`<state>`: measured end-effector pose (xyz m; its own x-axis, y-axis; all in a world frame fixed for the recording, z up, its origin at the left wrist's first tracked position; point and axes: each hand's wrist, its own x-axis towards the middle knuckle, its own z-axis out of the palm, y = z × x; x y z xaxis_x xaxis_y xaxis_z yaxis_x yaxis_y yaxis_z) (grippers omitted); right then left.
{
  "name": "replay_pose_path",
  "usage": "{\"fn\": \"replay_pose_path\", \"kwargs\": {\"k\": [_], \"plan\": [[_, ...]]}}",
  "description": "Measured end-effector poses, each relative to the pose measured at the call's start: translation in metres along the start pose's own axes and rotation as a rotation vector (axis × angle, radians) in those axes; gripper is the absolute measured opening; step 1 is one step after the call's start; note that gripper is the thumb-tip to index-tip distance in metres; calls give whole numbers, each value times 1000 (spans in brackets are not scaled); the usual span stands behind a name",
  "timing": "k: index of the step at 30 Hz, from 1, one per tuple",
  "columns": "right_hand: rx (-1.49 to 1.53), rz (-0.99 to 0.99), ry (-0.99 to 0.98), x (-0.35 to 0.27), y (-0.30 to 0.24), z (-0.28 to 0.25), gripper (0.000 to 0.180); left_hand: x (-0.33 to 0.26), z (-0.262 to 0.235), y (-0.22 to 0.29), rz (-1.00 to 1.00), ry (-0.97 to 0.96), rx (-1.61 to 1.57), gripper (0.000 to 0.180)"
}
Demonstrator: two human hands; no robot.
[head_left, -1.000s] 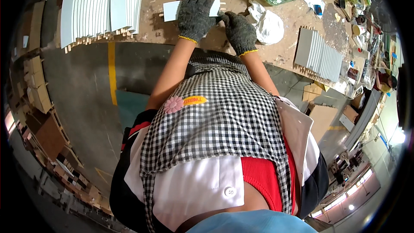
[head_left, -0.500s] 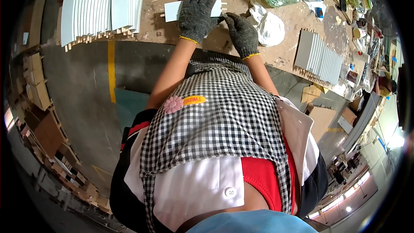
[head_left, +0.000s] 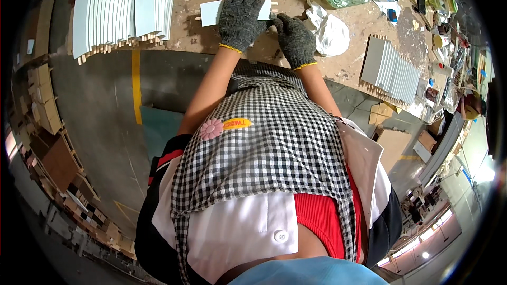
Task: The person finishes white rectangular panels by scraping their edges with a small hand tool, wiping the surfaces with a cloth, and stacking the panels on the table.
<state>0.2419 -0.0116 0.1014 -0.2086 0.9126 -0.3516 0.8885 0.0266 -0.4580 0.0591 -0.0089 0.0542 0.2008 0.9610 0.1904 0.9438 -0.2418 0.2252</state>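
My left hand [head_left: 243, 18] lies flat across the white board [head_left: 210, 13] on the counter [head_left: 182, 34] — light and stiff, I'd judge, best gripped by its long edges. My right hand [head_left: 296, 39] curls nearby — holding something? Can't tell.

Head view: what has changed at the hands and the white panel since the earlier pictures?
Nothing clearly moved, and nothing was visibly taken hold of or let go. The left hand still lies over the white panel, the right hand close beside it.
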Motion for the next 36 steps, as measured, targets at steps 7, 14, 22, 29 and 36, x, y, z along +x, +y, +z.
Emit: {"fn": "replay_pose_path", "kwargs": {"k": [7,14,22,29,36], "plan": [[92,25,83,-3,-9,0,32,0,-5,1,-30,-40,-28,73],[475,-45,244,11,14,4,36,0,-2,1,-53,21,-126,70],[43,-16,29,0,-4,-5,40,0,2,0,-46,-66,-10,77],[-24,16,-21,4,-13,-4,37,1,-4,2,-45,-67,23,78],[542,16,216,4,20,13,42,3,-11,3,-30,-19,-71,76]]}}
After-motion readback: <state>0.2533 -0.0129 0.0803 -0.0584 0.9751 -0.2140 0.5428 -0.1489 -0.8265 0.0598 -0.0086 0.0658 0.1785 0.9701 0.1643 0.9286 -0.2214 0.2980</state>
